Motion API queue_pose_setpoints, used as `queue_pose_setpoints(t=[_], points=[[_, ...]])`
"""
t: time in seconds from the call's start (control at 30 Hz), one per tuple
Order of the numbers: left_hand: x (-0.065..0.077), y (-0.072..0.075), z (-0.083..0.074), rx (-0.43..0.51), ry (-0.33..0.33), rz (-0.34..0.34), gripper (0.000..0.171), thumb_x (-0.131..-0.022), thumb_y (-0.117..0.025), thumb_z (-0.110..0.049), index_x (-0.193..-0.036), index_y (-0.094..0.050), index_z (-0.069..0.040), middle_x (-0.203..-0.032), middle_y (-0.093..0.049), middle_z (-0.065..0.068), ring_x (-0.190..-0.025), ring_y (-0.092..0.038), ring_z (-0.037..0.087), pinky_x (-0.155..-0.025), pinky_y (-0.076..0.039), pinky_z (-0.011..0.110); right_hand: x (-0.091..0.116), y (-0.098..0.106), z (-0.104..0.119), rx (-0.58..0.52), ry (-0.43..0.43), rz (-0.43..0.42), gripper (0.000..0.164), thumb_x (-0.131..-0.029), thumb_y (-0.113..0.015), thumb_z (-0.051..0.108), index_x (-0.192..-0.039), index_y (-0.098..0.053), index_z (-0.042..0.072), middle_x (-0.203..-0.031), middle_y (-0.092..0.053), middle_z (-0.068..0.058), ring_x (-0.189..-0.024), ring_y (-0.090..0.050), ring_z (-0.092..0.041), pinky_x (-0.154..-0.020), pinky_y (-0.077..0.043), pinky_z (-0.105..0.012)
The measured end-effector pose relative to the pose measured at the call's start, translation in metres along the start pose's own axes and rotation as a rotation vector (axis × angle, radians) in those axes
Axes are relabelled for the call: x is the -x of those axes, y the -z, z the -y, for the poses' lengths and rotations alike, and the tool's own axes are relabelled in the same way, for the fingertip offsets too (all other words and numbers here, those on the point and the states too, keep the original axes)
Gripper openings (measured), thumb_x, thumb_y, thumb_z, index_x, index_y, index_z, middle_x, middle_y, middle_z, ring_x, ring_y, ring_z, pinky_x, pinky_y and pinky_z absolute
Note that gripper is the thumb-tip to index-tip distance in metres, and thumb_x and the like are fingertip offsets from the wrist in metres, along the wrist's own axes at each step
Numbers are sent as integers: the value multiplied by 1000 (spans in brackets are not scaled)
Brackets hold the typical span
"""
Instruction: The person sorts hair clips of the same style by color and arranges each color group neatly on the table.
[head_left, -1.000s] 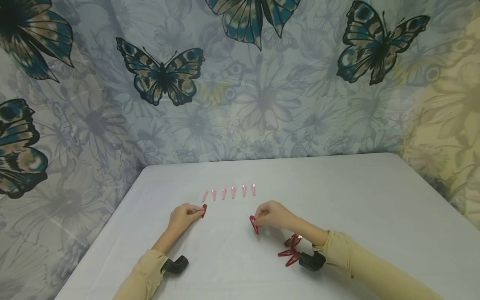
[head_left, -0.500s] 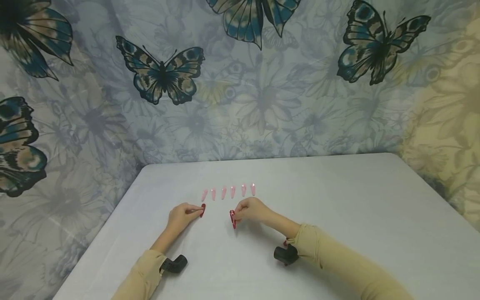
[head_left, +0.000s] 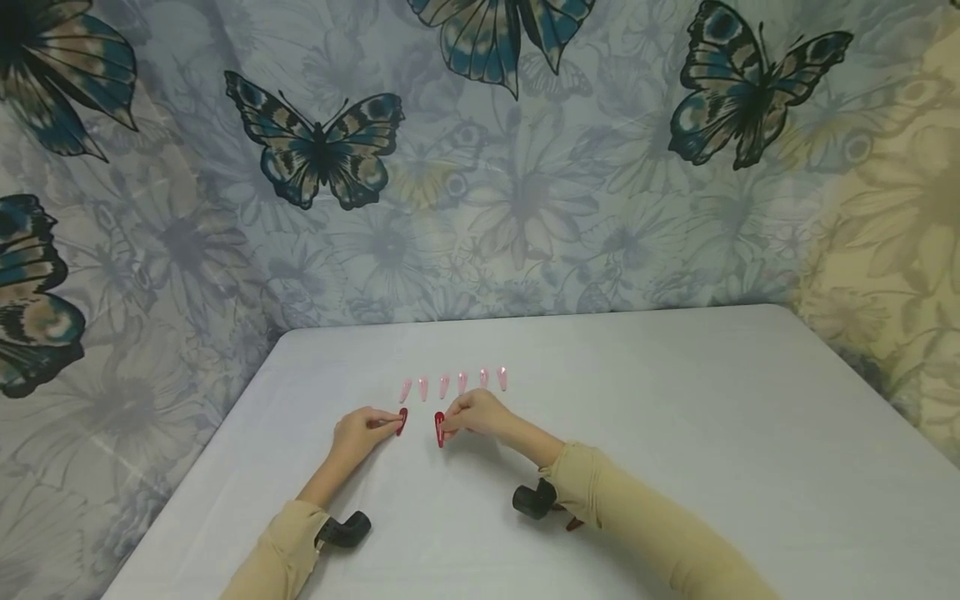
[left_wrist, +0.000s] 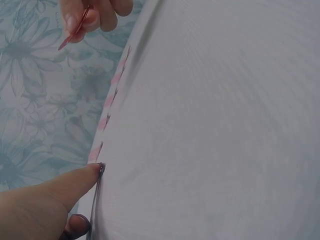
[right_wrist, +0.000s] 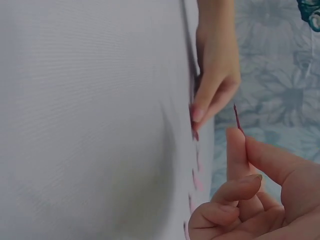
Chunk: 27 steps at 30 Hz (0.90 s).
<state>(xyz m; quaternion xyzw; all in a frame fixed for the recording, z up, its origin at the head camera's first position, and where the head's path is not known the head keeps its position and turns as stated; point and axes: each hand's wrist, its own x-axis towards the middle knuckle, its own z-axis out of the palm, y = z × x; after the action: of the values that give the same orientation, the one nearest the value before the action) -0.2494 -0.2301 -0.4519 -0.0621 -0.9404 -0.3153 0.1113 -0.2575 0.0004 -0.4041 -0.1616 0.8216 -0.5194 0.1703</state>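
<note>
My left hand [head_left: 358, 435] pinches a dark red snap hair clip [head_left: 402, 421] that lies on the white table, just below the left end of a row of pink hair clips [head_left: 444, 384]. To its right, my right hand [head_left: 480, 414] grips a second red hair clip [head_left: 439, 430] between thumb and fingertips. The right wrist view shows that clip [right_wrist: 237, 117] edge-on, held up above the tabletop. In the left wrist view, the left index finger [left_wrist: 75, 182] reaches the end of its clip.
Part of another red hair clip [head_left: 574, 524] shows below the right sleeve [head_left: 637, 508], which covers that area. Black wrist cameras [head_left: 345, 531] sit on both cuffs. A butterfly-patterned cloth [head_left: 525, 208] hangs behind the far edge of the white table [head_left: 675, 375].
My right hand has moved left with its red clip, coming near the left hand. The right sleeve now covers most of the red clips seen earlier. The left hand stays in place.
</note>
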Motion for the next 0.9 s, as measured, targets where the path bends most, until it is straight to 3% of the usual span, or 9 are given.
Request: queue_pose_setpoints(t=[0.27,0.63,0.9], points=[[1,0,-5,25,-14,8,12,-74,-73,-21,-83,-74,-12,-58,-43,-6,-55,-36,13,-54,-28,30,-17,-13,-2,-95,-2,-40,10,-77,-68,10,-76,-65,1,-64,-64,-5,-68,-60,-13,-63,-40,-28],[-5,-1,-2,33,-47,3,12,-73,-74,-21,-81,-74,-13,-59,-43,-6,-57,-37,13,-53,-28,29,-35,-23,-2,66,31,-148,10,-74,-71,8,-71,-65,0,-59,-61,-2,-61,-48,-9,-57,-36,-23],[0,1,2,72,-58,-34,9,-72,-75,-16,-78,-73,-10,-64,-52,-7,-58,-40,11,-54,-32,29,-45,-37,-8,55,34,-174,9,-76,-69,4,-69,-65,0,-54,-60,-3,-55,-52,-8,-51,-33,-20]])
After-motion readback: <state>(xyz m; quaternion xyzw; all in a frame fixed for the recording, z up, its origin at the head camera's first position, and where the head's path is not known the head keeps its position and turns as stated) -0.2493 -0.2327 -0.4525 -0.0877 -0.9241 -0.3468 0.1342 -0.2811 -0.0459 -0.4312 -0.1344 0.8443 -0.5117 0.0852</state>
